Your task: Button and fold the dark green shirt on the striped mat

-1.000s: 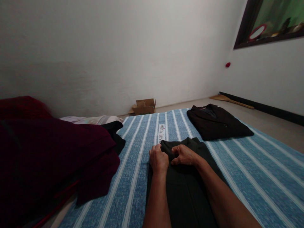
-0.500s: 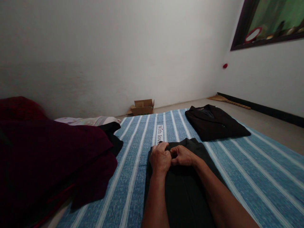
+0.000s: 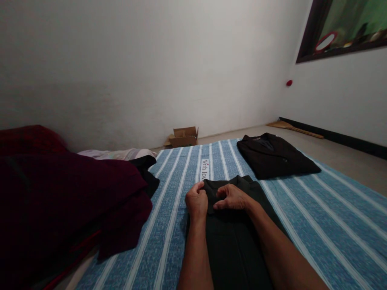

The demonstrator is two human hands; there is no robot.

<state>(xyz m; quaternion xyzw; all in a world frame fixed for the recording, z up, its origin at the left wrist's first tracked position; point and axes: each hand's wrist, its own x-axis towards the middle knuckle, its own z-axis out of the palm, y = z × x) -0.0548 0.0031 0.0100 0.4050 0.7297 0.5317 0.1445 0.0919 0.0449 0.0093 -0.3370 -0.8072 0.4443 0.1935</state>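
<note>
Head view: a dark green garment point(image 3: 232, 245) lies flat just right of centre on the near part of a blue-and-white striped sheet point(image 3: 169, 209), its collar point(image 3: 214, 188) pointing to the far side and its long axis running near to far, roughly along the stripes; the frame cuts off its near end. At the collar's left side the left hand point(image 3: 197, 201) is curled tight, pinching the edge of the cloth. Just right of it, the right hand point(image 3: 232, 197) sits over the collar area with thumb and forefinger parted. Beyond, the sheet bears printed lettering point(image 3: 205, 169). Farther right lies a folded dark brown garment point(image 3: 281, 161), collar also toward the far side. Maroon cloth point(image 3: 69, 193) is heaped on the left, with black cloth point(image 3: 148, 175) at its right edge. An open cardboard box point(image 3: 183, 138) stands past the sheet's far edge, before the white wall point(image 3: 187, 60).
</note>
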